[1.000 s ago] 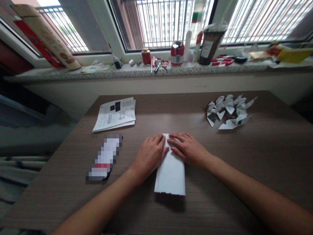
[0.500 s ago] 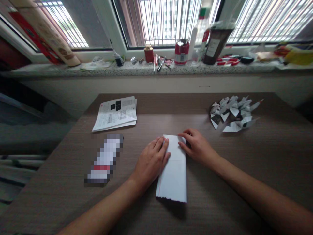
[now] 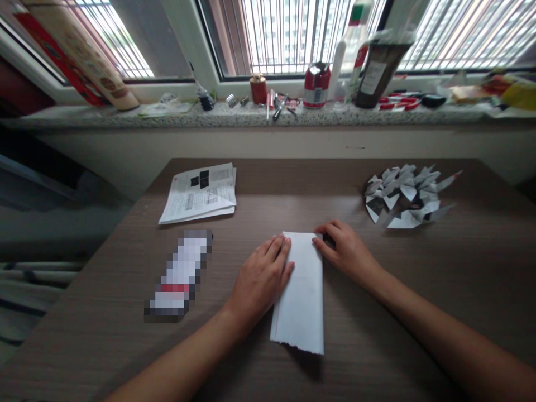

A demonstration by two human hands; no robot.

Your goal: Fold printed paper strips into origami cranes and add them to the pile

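A folded white sheet of paper (image 3: 302, 296) lies on the table in front of me, long side pointing away. Its near edge is ragged and lifts a little, casting a shadow. My left hand (image 3: 262, 276) rests flat along the paper's left edge, fingers stretched out and pressing on it. At the far right corner, my right hand (image 3: 344, 245) has its thumb and index finger close together on the paper's edge; the other fingers curl behind. A thin red line runs down the paper's left margin.
A phone with a blurred screen (image 3: 180, 273) and printed folded sheets (image 3: 199, 192) lie on the left of the brown table (image 3: 125, 251). Folded paper pieces (image 3: 408, 195) cluster at the far right. The windowsill (image 3: 234, 117) holds a can (image 3: 317, 86), a cup and small items.
My right hand has slid slightly right along the paper's far edge, its fingertips now nearer the corner. The paper's near edge appears slightly lower, and the whole view has shifted a little.
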